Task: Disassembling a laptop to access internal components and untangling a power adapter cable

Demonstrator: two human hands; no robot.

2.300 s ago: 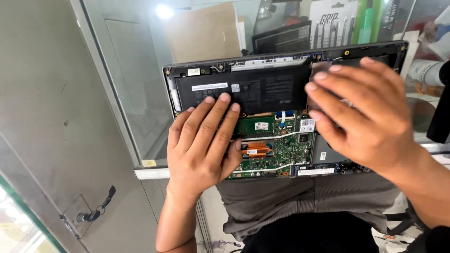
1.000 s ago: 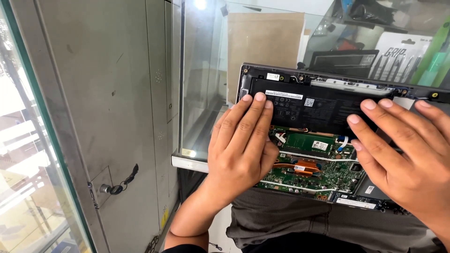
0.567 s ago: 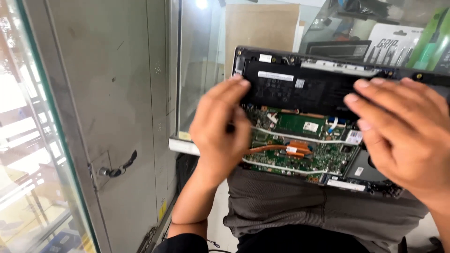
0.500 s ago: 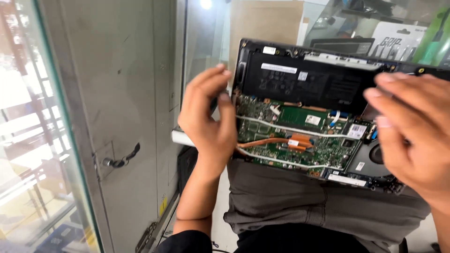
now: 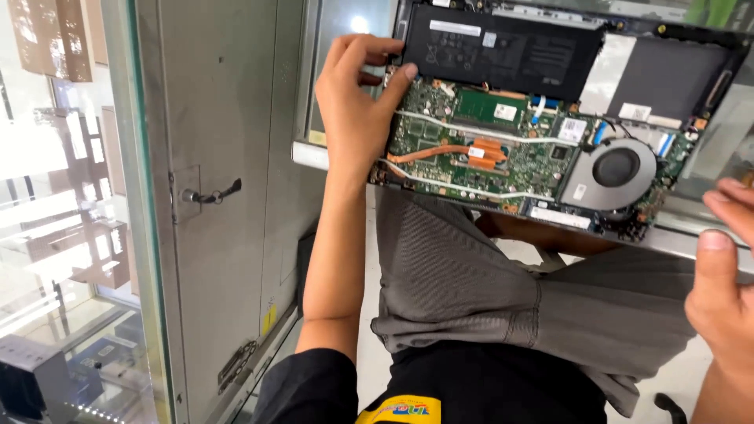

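Observation:
An opened laptop (image 5: 667,78) lies upside down on a glass counter (image 5: 699,235), its bottom cover off. A black battery (image 5: 503,55), a green circuit board (image 5: 471,149) with a copper heat pipe, and a round fan (image 5: 616,173) are exposed. My left hand (image 5: 353,110) grips the laptop's left edge, thumb over the board's corner and fingers curled round the side. At the lower right my right hand (image 5: 726,290) hovers off the laptop with fingers apart, holding nothing.
A grey metal cabinet door (image 5: 220,235) with a small latch handle (image 5: 208,194) stands at the left, beside a glass pane. My grey-trousered lap (image 5: 503,290) is below the counter edge.
My left hand slid from flat on the board to the laptop's left edge and took hold. My right hand lifted off the laptop and drew back to the lower right. The view tilted down.

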